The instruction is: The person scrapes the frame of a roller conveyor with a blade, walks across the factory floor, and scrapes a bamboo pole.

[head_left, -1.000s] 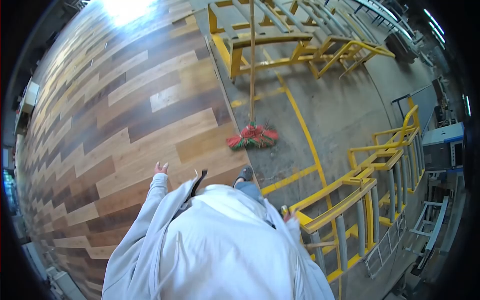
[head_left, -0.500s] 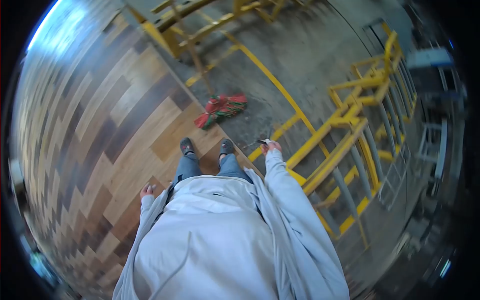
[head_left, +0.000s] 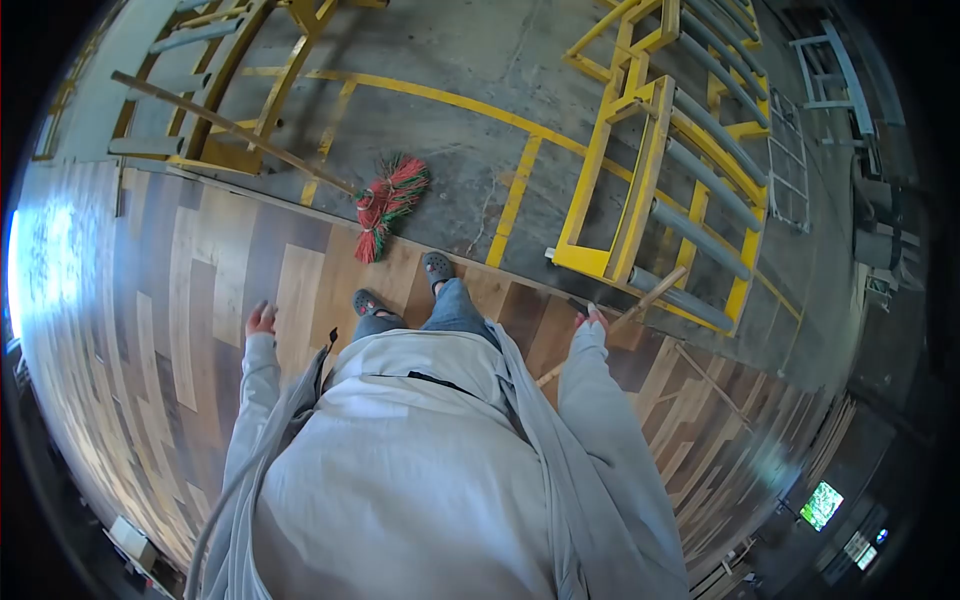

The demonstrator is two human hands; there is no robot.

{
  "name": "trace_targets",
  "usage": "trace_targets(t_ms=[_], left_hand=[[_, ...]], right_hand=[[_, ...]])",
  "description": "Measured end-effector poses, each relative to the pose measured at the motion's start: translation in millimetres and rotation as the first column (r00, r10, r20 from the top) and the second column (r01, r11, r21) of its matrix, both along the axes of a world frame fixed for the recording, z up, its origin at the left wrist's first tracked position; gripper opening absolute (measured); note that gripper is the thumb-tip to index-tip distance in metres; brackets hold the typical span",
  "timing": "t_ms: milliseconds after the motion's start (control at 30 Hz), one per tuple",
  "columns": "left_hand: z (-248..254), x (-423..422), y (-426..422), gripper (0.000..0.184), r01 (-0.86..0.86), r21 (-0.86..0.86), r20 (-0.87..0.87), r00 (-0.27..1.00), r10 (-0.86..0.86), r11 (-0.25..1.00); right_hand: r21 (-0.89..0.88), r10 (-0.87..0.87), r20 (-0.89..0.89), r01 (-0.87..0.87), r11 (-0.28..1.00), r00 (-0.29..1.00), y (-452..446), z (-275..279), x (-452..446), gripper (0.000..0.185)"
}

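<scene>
My left hand (head_left: 261, 320) hangs over the wood-plank floor (head_left: 225, 290), its fingers apart and nothing held. On the other side, my right hand (head_left: 591, 317) is closed on a small dark object (head_left: 577, 305) too small to name. Just right of that hand a wooden stick (head_left: 650, 300) slants across the floor's edge; whether they touch is unclear. Ahead of my feet lies a red and green broom head (head_left: 385, 200), with its long wooden handle (head_left: 235, 130) running up to the left.
Yellow frames with grey rollers stand at the upper right (head_left: 700, 170) and upper left (head_left: 215, 100) on grey concrete (head_left: 470, 60) with yellow lines. A white ladder-like rack (head_left: 788, 165) is beyond the right frame. A thin strip (head_left: 712, 385) lies on the planks at right.
The view has turned to the right, so the broom and roller frames appear shifted left. Both feet now show, and my right hand has lowered from its raised position half a second ago.
</scene>
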State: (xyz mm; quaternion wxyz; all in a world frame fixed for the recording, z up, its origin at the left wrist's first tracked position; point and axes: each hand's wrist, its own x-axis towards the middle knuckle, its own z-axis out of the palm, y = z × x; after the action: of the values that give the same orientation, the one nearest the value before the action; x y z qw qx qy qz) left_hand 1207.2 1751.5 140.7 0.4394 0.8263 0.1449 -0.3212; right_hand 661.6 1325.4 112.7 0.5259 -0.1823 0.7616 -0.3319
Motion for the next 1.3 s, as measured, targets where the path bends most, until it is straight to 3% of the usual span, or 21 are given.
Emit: trace_targets(t_ms=[67, 100, 200, 233, 333, 367, 400, 433, 467, 500, 533, 700, 800, 833, 900, 967, 1067, 1167, 1300], left_hand=[[48.7, -1.3, -63.9, 0.038, 0.063, -0.115, 0.046, 0.997, -0.058, 0.991], [47.2, 3.6, -70.6, 0.038, 0.057, -0.110, 0.059, 0.997, -0.050, 0.992], [21.7, 4.9, -80.4, 0.038, 0.401, -0.035, 0.197, 0.901, -0.387, 0.916], [10.4, 1.5, -75.8, 0.038, 0.397, -0.026, 0.198, 0.902, -0.384, 0.918], [-43.9, -8.8, -14.7, 0.039, 0.471, 0.006, 0.116, 0.876, -0.469, 0.882], [-61.4, -15.9, 17.5, 0.039, 0.488, 0.053, 0.091, 0.866, -0.491, 0.871], [-83.4, -27.4, 49.8, 0.039, 0.493, 0.192, 0.032, 0.861, -0.508, 0.849], [-102.4, -38.5, 79.6, 0.039, 0.500, 0.321, -0.038, 0.855, -0.517, 0.804], [-54.9, -53.3, 65.1, 0.040, 0.388, 0.359, -0.121, 0.921, -0.370, 0.849], [4.5, -70.6, 41.1, 0.041, 0.264, 0.408, -0.186, 0.961, -0.204, 0.874], [21.1, -77.4, 40.7, 0.042, 0.195, 0.419, -0.151, 0.978, -0.144, 0.887], [35.6, -113.3, 44.7, 0.046, -0.104, 0.397, -0.024, 0.992, 0.123, 0.912], [26.1, -117.2, 42.5, 0.048, -0.214, 0.355, 0.012, 0.974, 0.225, 0.910], [22.4, -118.3, 41.1, 0.048, -0.217, 0.342, -0.005, 0.972, 0.233, 0.914], [17.7, -124.0, 42.5, 0.048, -0.221, 0.320, -0.046, 0.968, 0.248, 0.921], [9.3, -125.9, 54.0, 0.048, -0.249, 0.308, -0.063, 0.958, 0.281, 0.918], [-14.7, -113.6, 73.7, 0.049, -0.261, 0.282, -0.086, 0.952, 0.295, 0.923], [-36.3, -85.5, 98.0, 0.050, -0.280, 0.270, -0.224, 0.912, 0.343, 0.921], [-2.2, -2.8, 111.2, 0.049, -0.302, 0.307, -0.313, 0.863, 0.395, 0.903]], right_hand=[[-0.030, 0.061, -0.004, -0.061, 0.998, 0.998, 0.7, -12.4, -23.2, 0.012], [-0.064, 0.121, -0.018, -0.122, 0.990, 0.993, -4.6, -22.0, -28.5, 0.014], [-0.161, 0.100, -0.123, -0.119, 0.980, 0.987, -30.6, -53.7, -36.0, 0.014], [-0.209, 0.080, -0.182, -0.118, 0.971, 0.980, -39.4, -65.3, -41.0, 0.014], [-0.174, 0.177, -0.351, -0.249, 0.953, 0.920, -85.4, -184.2, -92.4, 0.016], [-0.173, 0.365, -0.187, -0.397, 0.902, 0.912, -96.4, -104.5, -67.6, 0.009], [-0.241, 0.360, -0.734, -0.717, 0.654, 0.576, -108.4, -230.6, -118.6, 0.022], [-0.266, 0.422, -0.436, -0.562, 0.783, 0.795, -114.9, -193.1, -89.2, 0.019], [-0.217, 0.291, -0.062, -0.297, 0.930, 0.955, -122.3, -153.9, -58.6, 0.016], [-0.062, 0.045, 0.189, -0.034, 0.997, 0.981, -131.7, -119.8, -30.7, 0.014], [0.030, 0.007, 0.189, -0.012, 0.999, 0.982, -134.1, -105.6, -14.1, 0.013], [0.231, 0.353, 0.092, -0.365, 0.902, 0.931, -127.3, -98.7, 104.7, 0.010], [0.162, 0.521, 0.228, -0.560, 0.813, 0.823, -103.5, -98.4, 195.0, 0.010], [0.103, 0.557, 0.292, -0.604, 0.790, 0.778, -94.1, -96.4, 226.5, 0.011], [0.054, 0.641, 0.196, -0.661, 0.749, 0.742, -77.5, -102.2, 288.0, 0.014], [0.028, 0.686, 0.265, -0.716, 0.697, 0.678, -65.6, -74.9, 345.3, 0.019], [0.037, 0.745, 0.255, -0.776, 0.629, 0.616, -64.7, -57.7, 412.7, 0.020], [0.037, 0.771, 0.232, -0.797, 0.603, 0.593, -55.3, -46.2, 463.4, 0.020], [0.091, 0.794, 0.163, -0.810, 0.579, 0.586, -39.0, -41.3, 502.6, 0.018]])
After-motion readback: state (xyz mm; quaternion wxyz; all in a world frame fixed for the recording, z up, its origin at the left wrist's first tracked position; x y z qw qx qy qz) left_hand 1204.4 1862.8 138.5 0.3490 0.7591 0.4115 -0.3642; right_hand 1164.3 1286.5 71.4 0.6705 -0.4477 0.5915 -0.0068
